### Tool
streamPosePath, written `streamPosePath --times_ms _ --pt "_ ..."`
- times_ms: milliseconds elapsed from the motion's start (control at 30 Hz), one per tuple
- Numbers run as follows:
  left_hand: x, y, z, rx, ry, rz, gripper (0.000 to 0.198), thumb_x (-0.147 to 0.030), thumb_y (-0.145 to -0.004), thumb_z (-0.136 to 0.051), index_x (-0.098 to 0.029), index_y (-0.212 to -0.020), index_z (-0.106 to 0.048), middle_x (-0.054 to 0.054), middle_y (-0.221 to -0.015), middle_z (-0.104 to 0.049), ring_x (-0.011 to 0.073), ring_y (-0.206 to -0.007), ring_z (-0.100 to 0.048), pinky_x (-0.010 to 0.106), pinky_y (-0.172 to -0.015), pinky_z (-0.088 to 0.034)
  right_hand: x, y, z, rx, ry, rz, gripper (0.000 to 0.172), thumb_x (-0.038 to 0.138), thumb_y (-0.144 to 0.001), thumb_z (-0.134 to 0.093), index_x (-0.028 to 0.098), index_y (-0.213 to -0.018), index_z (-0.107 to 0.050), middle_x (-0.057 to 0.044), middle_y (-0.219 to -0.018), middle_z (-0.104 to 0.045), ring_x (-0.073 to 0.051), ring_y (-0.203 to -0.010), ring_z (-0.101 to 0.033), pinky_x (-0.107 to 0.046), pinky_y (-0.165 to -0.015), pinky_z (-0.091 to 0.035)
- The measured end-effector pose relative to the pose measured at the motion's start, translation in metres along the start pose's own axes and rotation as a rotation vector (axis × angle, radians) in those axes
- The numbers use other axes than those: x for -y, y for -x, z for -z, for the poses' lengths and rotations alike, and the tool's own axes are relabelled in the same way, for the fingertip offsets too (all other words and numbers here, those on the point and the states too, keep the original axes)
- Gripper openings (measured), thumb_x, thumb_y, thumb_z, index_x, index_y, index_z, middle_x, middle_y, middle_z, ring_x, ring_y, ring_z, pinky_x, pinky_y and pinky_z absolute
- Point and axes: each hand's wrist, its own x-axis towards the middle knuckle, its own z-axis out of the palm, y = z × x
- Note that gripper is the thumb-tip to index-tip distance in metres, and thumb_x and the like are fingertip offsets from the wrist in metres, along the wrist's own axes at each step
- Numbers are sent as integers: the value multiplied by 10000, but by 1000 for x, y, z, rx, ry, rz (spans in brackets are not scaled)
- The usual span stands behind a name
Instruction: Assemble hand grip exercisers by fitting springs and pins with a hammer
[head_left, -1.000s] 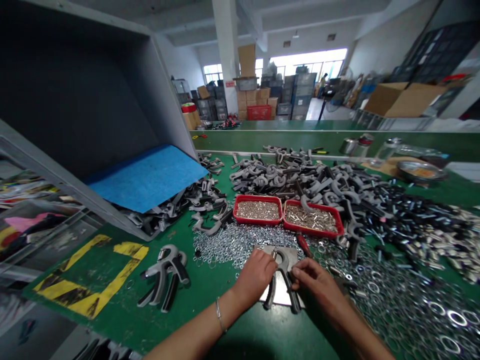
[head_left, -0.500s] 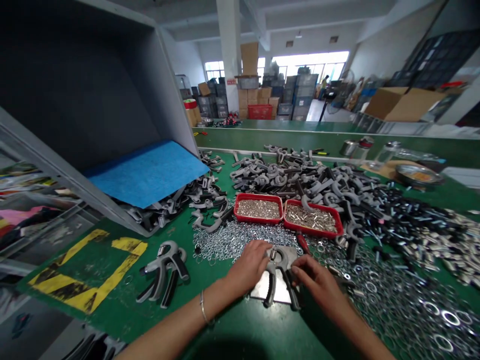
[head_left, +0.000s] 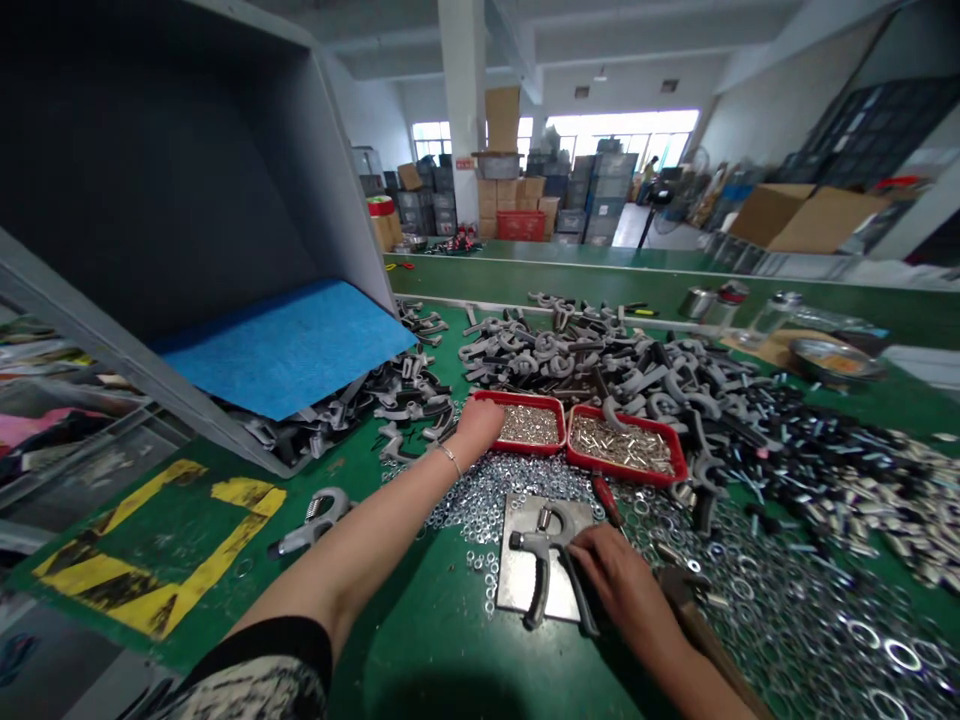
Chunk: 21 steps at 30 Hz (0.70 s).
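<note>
A grey and black hand grip strengthener (head_left: 541,570) with a coil spring lies on a square metal plate (head_left: 512,590). My right hand (head_left: 611,570) has its fingers closed on the strengthener's right handle. Out at the left end of a red tray (head_left: 551,450) of small metal parts is my left hand (head_left: 481,422); its fingertips are down in the tray and hidden. A second red tray (head_left: 660,474), holding small metal pins, stands to the right. Many small washers (head_left: 465,490) are spread between the trays and the plate.
Grey strengthener parts (head_left: 555,350) are heaped behind the trays. Bolts (head_left: 802,430) and metal rings (head_left: 795,610) spread to the right. A red-handled tool (head_left: 606,498) lies by the plate. At left stands a large grey bin (head_left: 330,170); another strengthener (head_left: 322,510) is partly behind my left arm.
My left hand has left the strengthener on the plate and reached forward and left to the red tray. My right hand stays at the right handle.
</note>
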Motion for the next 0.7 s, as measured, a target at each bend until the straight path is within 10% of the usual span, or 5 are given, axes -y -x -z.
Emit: streamPosePath --times_ms 400,700 --pt "-4 -1 -20 -158 -41 131 222 -280 -976 -538 -112 -1105 -607 88 -1066 -654 226 -1005 -626 429 -926 -476 -14 -12 -24 20 357 259 203 220 -1008 -412 213 -962 -610 -94 -973 -634 -230 -939 -620 -380 -861 -540" --pt "-14 41 8 -280 149 8 167 -86 -960 -437 -137 -1027 -582 124 -1047 -645 235 -1033 -600 361 -920 -443 -4 -15 -25 84 553 296 229 75 -948 -434 159 -887 -638 -97 -890 -627 -239 -823 -603 -322 -672 -539"
